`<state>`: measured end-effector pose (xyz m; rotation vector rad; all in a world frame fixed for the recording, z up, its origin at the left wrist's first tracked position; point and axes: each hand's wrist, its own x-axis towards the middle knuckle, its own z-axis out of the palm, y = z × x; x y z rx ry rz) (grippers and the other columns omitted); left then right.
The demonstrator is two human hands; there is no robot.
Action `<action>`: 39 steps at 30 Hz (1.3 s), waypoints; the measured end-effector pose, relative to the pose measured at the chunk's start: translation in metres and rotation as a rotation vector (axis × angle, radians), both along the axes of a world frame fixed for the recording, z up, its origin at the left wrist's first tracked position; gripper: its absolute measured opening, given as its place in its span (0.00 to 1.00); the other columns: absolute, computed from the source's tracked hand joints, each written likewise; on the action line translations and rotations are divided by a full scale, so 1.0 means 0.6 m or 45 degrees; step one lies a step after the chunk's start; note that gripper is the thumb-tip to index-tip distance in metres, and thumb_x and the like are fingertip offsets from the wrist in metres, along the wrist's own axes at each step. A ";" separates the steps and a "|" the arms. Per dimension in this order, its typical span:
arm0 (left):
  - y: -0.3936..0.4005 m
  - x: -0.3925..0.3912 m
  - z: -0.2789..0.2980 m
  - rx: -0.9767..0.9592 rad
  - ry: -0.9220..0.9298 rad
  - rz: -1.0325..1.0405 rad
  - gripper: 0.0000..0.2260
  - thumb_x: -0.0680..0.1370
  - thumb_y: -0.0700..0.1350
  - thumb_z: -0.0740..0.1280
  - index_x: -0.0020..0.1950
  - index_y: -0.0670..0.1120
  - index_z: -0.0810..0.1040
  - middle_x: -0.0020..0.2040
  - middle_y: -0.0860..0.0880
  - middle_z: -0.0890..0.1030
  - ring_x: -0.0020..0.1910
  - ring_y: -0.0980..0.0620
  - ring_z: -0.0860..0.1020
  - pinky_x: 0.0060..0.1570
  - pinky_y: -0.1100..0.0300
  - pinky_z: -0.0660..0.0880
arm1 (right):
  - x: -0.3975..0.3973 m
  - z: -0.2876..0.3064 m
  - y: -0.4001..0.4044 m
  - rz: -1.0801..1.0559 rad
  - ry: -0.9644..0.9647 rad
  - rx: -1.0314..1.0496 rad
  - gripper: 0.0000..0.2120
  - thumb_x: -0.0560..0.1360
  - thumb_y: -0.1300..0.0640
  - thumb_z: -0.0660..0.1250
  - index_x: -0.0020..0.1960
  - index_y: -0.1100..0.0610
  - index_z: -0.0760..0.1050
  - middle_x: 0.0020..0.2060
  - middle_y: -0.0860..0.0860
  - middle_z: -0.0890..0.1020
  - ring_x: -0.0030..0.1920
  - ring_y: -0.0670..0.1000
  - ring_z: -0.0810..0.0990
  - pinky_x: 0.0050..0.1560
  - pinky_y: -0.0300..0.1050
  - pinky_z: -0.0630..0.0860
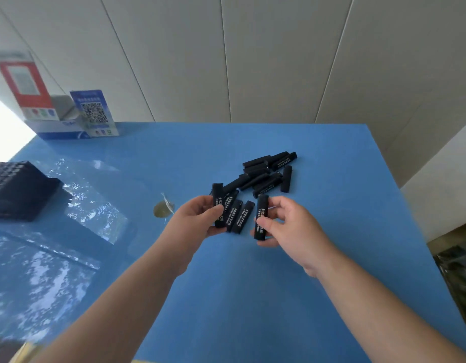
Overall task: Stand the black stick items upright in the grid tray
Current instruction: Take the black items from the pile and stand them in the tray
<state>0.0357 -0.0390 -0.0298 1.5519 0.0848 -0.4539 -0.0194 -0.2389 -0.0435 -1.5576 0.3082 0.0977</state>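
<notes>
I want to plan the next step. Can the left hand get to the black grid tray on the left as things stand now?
Probably yes. The grid tray stands on the left hand's own side, with only flat clear plastic on the table between. The hand already holds a stick.

Black sticks with white lettering down their sides: one in my left hand, one in my right hand, the rest in a black pile on the plain blue table. At left, a black grid tray; behind it, a blue card bearing a black-and-white QR code, and a red-and-white sign.
</notes>
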 end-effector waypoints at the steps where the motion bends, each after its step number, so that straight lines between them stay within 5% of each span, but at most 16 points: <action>1: 0.012 -0.004 0.000 0.003 -0.021 0.015 0.06 0.81 0.40 0.66 0.54 0.43 0.82 0.50 0.46 0.85 0.46 0.51 0.83 0.53 0.54 0.80 | 0.002 0.000 0.010 0.051 -0.001 -0.061 0.06 0.79 0.62 0.69 0.53 0.52 0.78 0.45 0.47 0.85 0.43 0.50 0.87 0.43 0.43 0.84; 8: 0.121 -0.039 0.001 -0.026 -0.051 0.131 0.07 0.80 0.38 0.66 0.53 0.46 0.83 0.48 0.48 0.86 0.48 0.50 0.85 0.52 0.55 0.81 | 0.009 0.018 0.112 0.229 -0.043 -0.082 0.04 0.78 0.60 0.69 0.50 0.52 0.81 0.43 0.48 0.86 0.47 0.48 0.87 0.47 0.42 0.83; 14: 0.255 -0.077 0.007 -0.070 -0.041 0.237 0.07 0.81 0.38 0.65 0.54 0.42 0.82 0.49 0.46 0.86 0.49 0.49 0.85 0.52 0.56 0.81 | 0.004 0.018 0.236 0.464 -0.013 -0.145 0.02 0.78 0.56 0.70 0.50 0.50 0.81 0.47 0.49 0.85 0.46 0.51 0.87 0.58 0.56 0.80; 21: 0.447 -0.143 0.028 -0.048 -0.084 0.411 0.04 0.80 0.37 0.67 0.52 0.40 0.80 0.47 0.42 0.85 0.47 0.48 0.85 0.49 0.56 0.81 | -0.019 0.037 0.444 0.520 -0.085 -0.045 0.05 0.79 0.55 0.70 0.49 0.49 0.85 0.45 0.49 0.88 0.47 0.48 0.86 0.40 0.42 0.83; 30: 0.668 -0.182 0.034 -0.054 -0.129 0.494 0.05 0.79 0.37 0.68 0.54 0.43 0.81 0.49 0.43 0.84 0.49 0.47 0.85 0.51 0.54 0.81 | -0.032 0.042 0.669 0.615 -0.152 -0.045 0.08 0.77 0.58 0.72 0.49 0.45 0.85 0.45 0.48 0.87 0.47 0.49 0.87 0.43 0.39 0.83; 39: 0.758 -0.099 0.019 -0.034 -0.128 0.442 0.07 0.80 0.37 0.68 0.56 0.44 0.82 0.49 0.46 0.86 0.51 0.47 0.85 0.54 0.55 0.81 | 0.058 0.033 0.748 0.543 -0.172 -0.111 0.05 0.76 0.57 0.73 0.50 0.47 0.85 0.44 0.45 0.88 0.46 0.45 0.86 0.39 0.35 0.80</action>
